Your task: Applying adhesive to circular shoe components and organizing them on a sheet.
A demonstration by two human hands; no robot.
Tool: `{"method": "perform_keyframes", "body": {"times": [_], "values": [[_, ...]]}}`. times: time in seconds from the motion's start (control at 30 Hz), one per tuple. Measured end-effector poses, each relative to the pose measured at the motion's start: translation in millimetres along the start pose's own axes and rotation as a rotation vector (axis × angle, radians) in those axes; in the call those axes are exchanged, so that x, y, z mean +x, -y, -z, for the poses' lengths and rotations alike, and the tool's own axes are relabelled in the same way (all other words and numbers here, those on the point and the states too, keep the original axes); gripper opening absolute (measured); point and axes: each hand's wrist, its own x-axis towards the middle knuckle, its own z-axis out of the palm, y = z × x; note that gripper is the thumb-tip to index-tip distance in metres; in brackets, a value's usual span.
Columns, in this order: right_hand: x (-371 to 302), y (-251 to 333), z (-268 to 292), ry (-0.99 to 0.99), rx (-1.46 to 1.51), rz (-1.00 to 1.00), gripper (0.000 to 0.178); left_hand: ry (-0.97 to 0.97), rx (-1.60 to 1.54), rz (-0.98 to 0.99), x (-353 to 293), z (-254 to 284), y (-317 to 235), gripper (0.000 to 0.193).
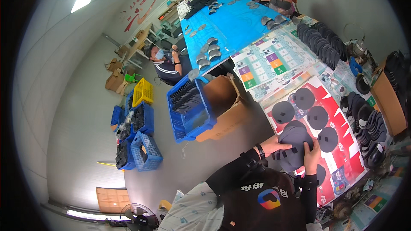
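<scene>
Both of my hands grip a fanned stack of dark grey round discs [296, 132] over the near part of the table. My left hand [273, 146] is closed on its left edge, fingers partly tucked against the discs. On the right edge my right hand [312, 157] is closed, its thumb lying on top. Small dark patches show on the stack's lower left. Several loose discs of the same kind lie around it, among them one disc [283, 112] beyond my left hand and another disc [328, 140] just right of the stack.
A red and white printed sheet [344, 162] covers the near table. Rows of dark curved pieces [323, 47] and a cardboard box [388, 102] line its right side. Left stands a blue crate [180, 126] with dark pieces. People sit around the blue-covered table [239, 25].
</scene>
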Motion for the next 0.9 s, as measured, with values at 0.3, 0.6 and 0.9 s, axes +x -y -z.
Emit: {"method": "perform_keyframes", "body": {"times": [0.3, 0.6, 0.9], "values": [[-36, -20, 16, -0.387, -0.281, 0.062, 0.030, 0.026, -0.044, 0.056, 15, 14, 37, 0.051], [-42, -27, 31, -0.546, 0.100, -0.058, 0.013, -0.020, -0.189, 0.086, 16, 0, 27, 0.048], [-58, -16, 45, -0.372, 0.741, -0.277, 0.008, -0.010, -0.017, 0.000, 15, -22, 33, 0.051]]}}
